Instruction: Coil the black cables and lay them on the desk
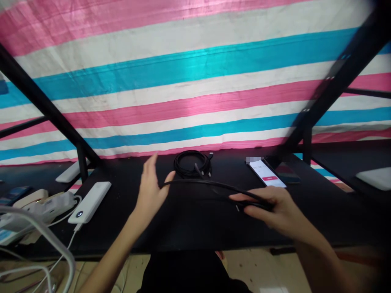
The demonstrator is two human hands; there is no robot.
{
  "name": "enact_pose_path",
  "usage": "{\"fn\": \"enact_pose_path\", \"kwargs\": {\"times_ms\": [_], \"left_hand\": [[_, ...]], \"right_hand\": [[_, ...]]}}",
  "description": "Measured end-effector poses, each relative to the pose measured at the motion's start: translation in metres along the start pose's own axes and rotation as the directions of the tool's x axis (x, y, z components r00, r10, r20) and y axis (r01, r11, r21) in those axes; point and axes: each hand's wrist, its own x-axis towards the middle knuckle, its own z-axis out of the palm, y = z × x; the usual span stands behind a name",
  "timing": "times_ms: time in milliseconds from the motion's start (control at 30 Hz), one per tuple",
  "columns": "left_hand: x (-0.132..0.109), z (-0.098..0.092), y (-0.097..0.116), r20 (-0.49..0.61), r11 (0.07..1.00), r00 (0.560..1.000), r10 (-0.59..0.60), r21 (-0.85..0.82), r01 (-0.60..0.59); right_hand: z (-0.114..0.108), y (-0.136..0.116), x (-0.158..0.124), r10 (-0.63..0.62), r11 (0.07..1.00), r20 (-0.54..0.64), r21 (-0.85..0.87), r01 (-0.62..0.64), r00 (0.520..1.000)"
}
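Beyond a thick white cable (71, 266), a slim black cable (198, 181) is pinched by the right hand (282, 209), the left hand (149, 193) spread; coiling seems underway, slack-gathering apparently called for.

The site is a makeshift workstation, exact premises type not determinable, as indicated by a striped sheet (189, 61) across the upper frame, black diagonal beams (45, 101) at both sides, a black bench (189, 224) at centre, and a power strip (56, 206) at lower left.

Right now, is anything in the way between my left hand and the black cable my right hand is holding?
Nothing visible: the black cable arcs from your right hand across to your left hand, seemingly touching it.
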Motion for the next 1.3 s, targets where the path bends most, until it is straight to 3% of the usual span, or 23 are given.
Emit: {"fn": "enact_pose_path", "kwargs": {"times_ms": [33,100,167,200,267,367,467,567,633,700,800,900,1067,1200,1300], "left_hand": [[0.001,0.009,0.004,0.099,0.99,0.991,-0.086,-0.1,0.096],[0.002,0.027,0.009,0.378,0.908,0.906,-0.192,-0.281,0.31],[0.002,0.043,0.012,0.584,0.797,0.803,-0.12,-0.425,0.428],[0.002,0.049,0.012,0.626,0.75,0.779,-0.038,-0.497,0.436],[0.001,0.057,0.011,0.615,0.672,0.779,0.126,-0.63,0.389],[-0.001,0.058,0.013,0.534,0.611,0.825,0.182,-0.719,0.331],[0.001,0.048,0.022,0.493,0.564,0.853,0.171,-0.759,0.325],[0.006,0.033,0.035,0.49,0.417,0.846,0.208,-0.827,0.377],[0.007,0.027,0.043,0.497,0.295,0.846,0.196,-0.852,0.432],[0.008,0.025,0.049,0.531,0.232,0.834,0.15,-0.839,0.492],[0.006,0.026,0.052,0.584,0.218,0.81,0.057,-0.799,0.56],[0.004,0.026,0.048,0.603,0.223,0.797,0.009,-0.779,0.587],[0.002,0.018,0.042,0.62,0.321,0.782,0.062,-0.754,0.573],[0.003,0.007,0.041,0.653,0.168,0.754,0.071,-0.753,0.636],[0.004,0.008,0.037,0.68,0.061,0.731,0.058,-0.733,0.677]], "right_hand": [[0.005,-0.002,0.005,-0.027,1.0,0.023,0.014,0.027,0.999],[0.014,-0.005,0.014,-0.086,0.993,0.099,0.09,0.077,0.991],[0.02,-0.01,0.02,-0.132,0.977,0.195,0.189,0.094,0.972],[0.022,-0.012,0.022,-0.146,0.967,0.256,0.24,0.084,0.956],[0.023,-0.015,0.023,-0.168,0.942,0.382,0.333,0.034,0.909],[0.022,-0.017,0.02,-0.194,0.904,0.458,0.427,-0.023,0.868],[0.019,-0.015,0.019,-0.162,0.918,0.344,0.396,0.014,0.925],[0.019,-0.011,0.023,-0.126,0.926,0.212,0.376,0.039,0.969],[0.024,-0.008,0.028,-0.068,0.888,0.134,0.46,-0.002,0.989],[0.032,-0.005,0.033,0.052,0.816,0.037,0.574,-0.064,0.998],[0.042,0.001,0.041,0.266,0.743,-0.093,0.654,-0.143,0.959],[0.046,0.007,0.046,0.417,0.764,-0.181,0.601,-0.236,0.891],[0.043,0.019,0.048,0.476,0.819,-0.26,0.48,-0.315,0.84],[0.04,0.023,0.048,0.518,0.758,-0.264,0.583,-0.293,0.814],[0.039,0.016,0.047,0.526,0.702,-0.298,0.68,-0.21,0.796]]}}
